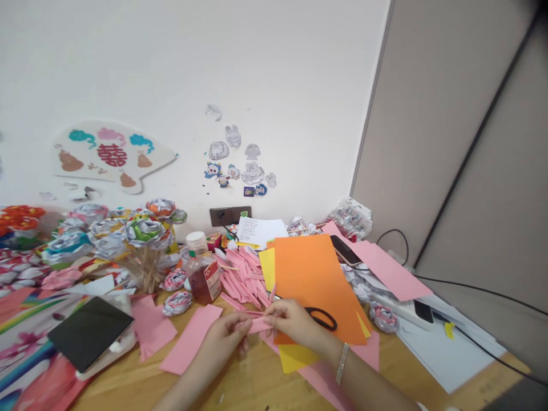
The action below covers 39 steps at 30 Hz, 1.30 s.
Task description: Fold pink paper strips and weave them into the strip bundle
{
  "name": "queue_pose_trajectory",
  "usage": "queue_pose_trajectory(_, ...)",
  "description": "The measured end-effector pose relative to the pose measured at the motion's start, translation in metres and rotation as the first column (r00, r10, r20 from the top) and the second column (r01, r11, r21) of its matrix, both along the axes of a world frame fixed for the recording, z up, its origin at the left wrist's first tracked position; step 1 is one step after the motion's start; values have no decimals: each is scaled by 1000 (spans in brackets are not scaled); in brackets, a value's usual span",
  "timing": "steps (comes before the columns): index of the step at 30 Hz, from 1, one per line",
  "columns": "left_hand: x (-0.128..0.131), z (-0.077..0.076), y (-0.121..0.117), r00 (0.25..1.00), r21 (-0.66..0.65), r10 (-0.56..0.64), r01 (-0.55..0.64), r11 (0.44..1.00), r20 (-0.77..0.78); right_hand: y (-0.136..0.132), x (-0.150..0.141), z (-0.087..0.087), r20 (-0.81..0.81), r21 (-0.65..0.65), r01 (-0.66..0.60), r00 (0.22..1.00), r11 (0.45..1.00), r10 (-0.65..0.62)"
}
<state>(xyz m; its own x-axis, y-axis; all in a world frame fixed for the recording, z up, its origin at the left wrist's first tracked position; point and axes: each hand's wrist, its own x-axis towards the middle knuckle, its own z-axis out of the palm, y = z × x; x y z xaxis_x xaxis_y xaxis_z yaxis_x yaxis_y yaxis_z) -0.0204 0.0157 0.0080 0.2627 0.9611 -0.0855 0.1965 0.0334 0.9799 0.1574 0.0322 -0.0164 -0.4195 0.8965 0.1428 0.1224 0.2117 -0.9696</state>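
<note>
Head view: pink paper strip (258,326) held over the table (248,385), two-handed, likely for tautness.
My left hand (231,335) angles in, thumb and curled fingers pinching one end; my right hand (287,321) pinches the other, forearm slanting across the orange sheet (306,268), where scissors (334,321) lie, probably for easy reach.

Fan-shaped wall decoration (92,155), paper stickers (252,173), capped bottle (202,279), probably a phone (345,250)
</note>
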Motion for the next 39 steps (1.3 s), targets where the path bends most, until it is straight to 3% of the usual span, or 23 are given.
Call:
queue_pose_trajectory(6,1,11,-4,992,88,22,-10,996,-128,0,-1,-2,-20,-11,19,1000,1000,-19)
queue_pose_trajectory(15,1,8,-5,982,141,31,-4,990,-186,-3,-4,-4,46,45,52,997,998,-54)
queue_pose_trajectory(24,-8,7,3,997,23,-77,77,997,-13,-5,5,18,171,235,-46,985,971,5)
queue_pose_trajectory(26,-9,6,6,996,7,-83,83,997,20,-5,6,18,140,198,-58,990,979,30)
queue_pose_trajectory(29,-8,7,6,1000,21,26,-26,999,-7,-3,5,11,27,48,-89,996,995,88)
queue_pose_trajectory(32,-5,7,5,994,58,95,-92,994,-61,-3,1,1,-11,-11,-85,996,996,85)
queue_pose_trajectory(39,-1,3,3,997,66,62,-66,996,54,0,-6,-6,-137,-80,-83,988,993,71)
